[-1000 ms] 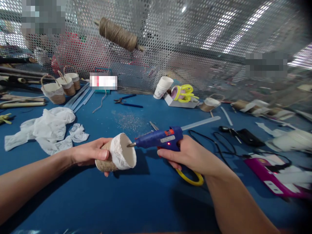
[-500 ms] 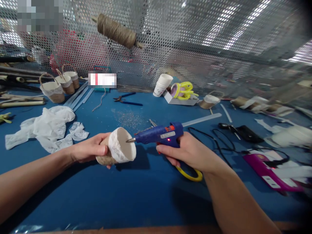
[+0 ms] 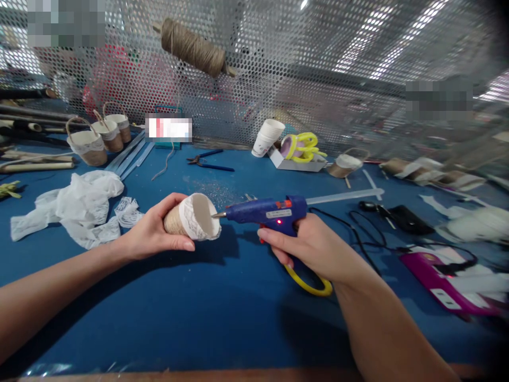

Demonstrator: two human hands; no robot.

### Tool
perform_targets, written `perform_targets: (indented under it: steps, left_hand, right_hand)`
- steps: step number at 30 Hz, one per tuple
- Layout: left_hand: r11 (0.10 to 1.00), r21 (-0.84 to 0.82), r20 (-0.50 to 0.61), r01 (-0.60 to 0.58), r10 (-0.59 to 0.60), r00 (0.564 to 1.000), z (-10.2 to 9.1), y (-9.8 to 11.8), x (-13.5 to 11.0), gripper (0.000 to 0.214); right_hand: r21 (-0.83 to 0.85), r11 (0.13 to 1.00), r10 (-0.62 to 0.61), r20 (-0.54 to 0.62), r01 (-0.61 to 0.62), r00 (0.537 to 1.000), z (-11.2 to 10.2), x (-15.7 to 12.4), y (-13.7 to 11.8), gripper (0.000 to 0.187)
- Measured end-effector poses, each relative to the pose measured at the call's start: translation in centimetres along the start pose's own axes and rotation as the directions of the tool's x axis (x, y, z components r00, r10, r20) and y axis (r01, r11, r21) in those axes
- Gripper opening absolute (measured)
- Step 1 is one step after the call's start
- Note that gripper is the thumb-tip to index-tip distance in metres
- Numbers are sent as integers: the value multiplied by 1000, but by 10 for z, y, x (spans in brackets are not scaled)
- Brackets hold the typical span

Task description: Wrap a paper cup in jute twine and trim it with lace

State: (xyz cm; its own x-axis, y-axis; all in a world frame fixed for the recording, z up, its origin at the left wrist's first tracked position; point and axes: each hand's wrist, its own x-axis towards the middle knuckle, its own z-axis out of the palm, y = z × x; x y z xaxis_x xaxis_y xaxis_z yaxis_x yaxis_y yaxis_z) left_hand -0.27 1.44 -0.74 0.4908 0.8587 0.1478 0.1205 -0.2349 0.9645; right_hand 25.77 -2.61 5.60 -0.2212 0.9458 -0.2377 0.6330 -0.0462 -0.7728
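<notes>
My left hand [image 3: 155, 228] is closed around a paper cup [image 3: 191, 218] wrapped in twine, with white lace around its rim. The cup lies tilted on its side in the air, mouth facing right. In my right hand [image 3: 306, 241] is a blue hot glue gun [image 3: 264, 211] with a lit red light. Its metal nozzle is at the cup's mouth, by the inner rim; whether it touches I cannot tell. A long clear glue stick [image 3: 345, 196] sticks out of the gun's back. Below my right hand shows a yellow scissors handle [image 3: 312, 284].
White lace [image 3: 79, 207] lies heaped at left, before several twine-wrapped little baskets [image 3: 89, 148]. Pliers [image 3: 210, 162], stacked paper cups [image 3: 266, 139] and another small basket [image 3: 345, 165] stand farther back. A purple power strip [image 3: 433, 281] and black cords lie at right. A twine spool [image 3: 193, 48] hangs on the mesh.
My left hand has turned the cup and raised it slightly, with the thumb now lower on it. The glue gun has shifted a little right and up, its nozzle staying by the rim.
</notes>
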Motion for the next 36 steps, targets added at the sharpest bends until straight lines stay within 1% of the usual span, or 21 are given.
perform_targets:
  steps: [2,5,7,10,12,15,17,19,21,24,26,28,30,32,36]
  left_hand:
    - [999,20,-17,-25,25,1000,1,-1,-1,64]
    - [997,59,-49,-51,54,997,2,-3,-1,66]
    - [995,80,-76,-64,70,995,3,-4,-1,67]
    - [996,64,-72,-68,73,995,4,-3,-2,70]
    - [999,14,-41,-30,31,999,5,-2,-3,69]
    - [990,-117,18,78,-77,997,7,-3,-4,62]
    - [968,-220,53,125,-116,992,8,-6,-3,59]
    - [949,-286,49,134,-125,991,8,-9,-2,57]
    - [944,-305,16,127,-128,992,8,-11,-1,57]
    - [948,-297,-6,118,-125,992,8,-13,1,58]
    - [957,-271,-19,100,-109,994,9,-13,2,57]
    - [972,-226,-53,61,-75,996,9,-14,2,58]
    - [984,-177,-92,24,-41,995,10,-14,2,62]
    - [990,-139,-108,14,-29,994,11,-15,3,68]
    - [996,-66,-81,58,-63,995,11,-18,3,73]
  right_hand:
    - [-4,1000,17,-9,-17,1000,1,1,0,37]
    - [27,999,28,51,-29,998,2,2,1,32]
    - [115,993,2,45,-7,999,4,2,3,32]
    - [317,948,-27,-58,44,998,6,5,7,30]
    - [429,900,-37,-108,80,993,8,8,10,26]
    - [546,828,-52,-155,130,987,10,13,12,21]
    - [595,790,-60,-171,152,983,11,16,15,19]
    - [613,775,-63,-168,154,984,13,18,17,17]
    - [600,788,-61,-151,141,987,14,19,20,14]
    - [535,835,-63,-140,129,988,16,19,21,15]
    - [443,888,-62,-156,126,986,17,17,21,19]
    - [323,939,-54,-194,116,979,18,16,19,24]
    - [213,972,-45,-237,97,971,18,14,17,25]
    - [140,986,-49,-249,86,967,18,12,14,24]
    - [61,993,-81,-239,98,968,19,10,11,24]
